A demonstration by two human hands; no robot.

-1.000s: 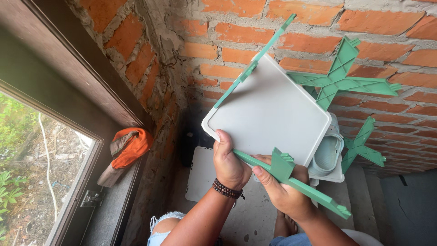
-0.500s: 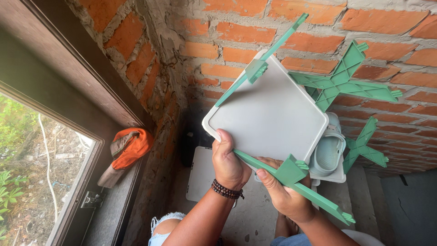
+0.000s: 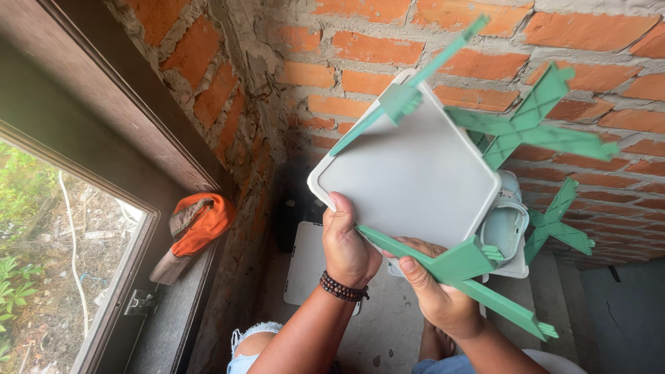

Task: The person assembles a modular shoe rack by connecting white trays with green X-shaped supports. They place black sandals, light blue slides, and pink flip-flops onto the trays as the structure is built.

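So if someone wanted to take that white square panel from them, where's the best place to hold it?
Probably the free right corner of the white panel, coming from the right. Its raised rim gives fingers an edge to hook. The left hand already clamps the lower-left corner, the right hand holds the green strut along the bottom edge, and another green strut crosses the top-left edge.

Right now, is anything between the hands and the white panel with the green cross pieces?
Nothing visible. The left hand grips the white square panel at its lower corner, and the right hand holds the green cross piece along the panel's lower edge.
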